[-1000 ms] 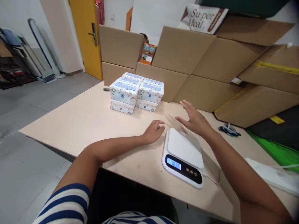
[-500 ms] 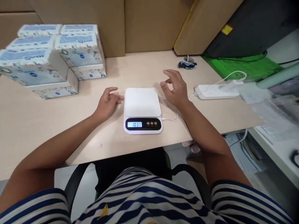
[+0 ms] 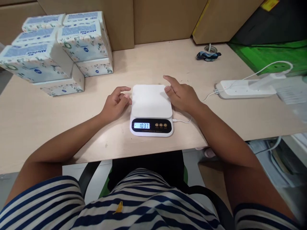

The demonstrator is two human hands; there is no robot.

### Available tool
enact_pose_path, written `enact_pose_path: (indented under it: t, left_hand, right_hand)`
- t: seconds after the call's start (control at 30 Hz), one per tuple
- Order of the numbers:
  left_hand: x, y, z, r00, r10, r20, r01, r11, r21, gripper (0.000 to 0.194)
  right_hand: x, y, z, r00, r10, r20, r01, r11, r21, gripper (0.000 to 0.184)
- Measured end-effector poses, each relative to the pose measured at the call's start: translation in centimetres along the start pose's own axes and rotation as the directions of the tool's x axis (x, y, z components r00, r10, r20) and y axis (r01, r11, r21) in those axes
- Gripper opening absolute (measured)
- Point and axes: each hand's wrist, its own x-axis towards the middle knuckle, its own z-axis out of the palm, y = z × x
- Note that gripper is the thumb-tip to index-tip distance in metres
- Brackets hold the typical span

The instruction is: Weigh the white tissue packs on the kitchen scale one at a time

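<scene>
A white digital kitchen scale (image 3: pixel 152 103) lies near the front edge of the table, with nothing on its platform. Its lit display (image 3: pixel 141 125) reads -103.7, and gold buttons (image 3: pixel 161 125) sit to the right of it. My left hand (image 3: pixel 116 103) is at the scale's left side, fingers apart and loosely bent, holding nothing. On the opposite side, my right hand (image 3: pixel 183 95) is open, thumb by the platform's right edge; whether it touches cannot be made out. A white cable (image 3: pixel 182 121) runs from the scale's right side.
Stacked tissue packs (image 3: pixel 35 62) stand at the back left. At the right lies a white power strip (image 3: pixel 242 89) with a plug and cord. A roll of tape (image 3: pixel 211 49) and a dark blue crumpled item (image 3: pixel 208 56) are at the back. Cardboard (image 3: pixel 165 22) lines the rear.
My right hand has come down and closer to the scale's right edge. My left hand remains at the left side. The view has shifted a little; the display reading is unchanged.
</scene>
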Motion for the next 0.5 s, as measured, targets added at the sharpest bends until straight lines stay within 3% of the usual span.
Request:
enact_pose_path:
  t: [0.17,0.33,0.5]
  left_hand:
    - [-0.4,0.7,0.0,0.997,0.061,0.041,-0.066,0.99,0.121,0.049]
    - [-0.9,1.3,0.1,0.988,0.142,0.053,-0.151,0.959,0.239,0.044]
    - [-0.6,0.8,0.4,0.997,0.072,0.014,-0.073,0.98,0.185,0.042]
  right_hand:
    - [-0.3,0.7,0.8,0.994,-0.038,-0.105,0.045,0.997,0.065,0.093]
    - [-0.6,-0.3,0.8,0.992,-0.084,-0.095,0.091,0.993,0.074,0.091]
    - [-0.5,-0.5,0.5,0.994,-0.077,-0.084,0.082,0.995,0.06,0.096]
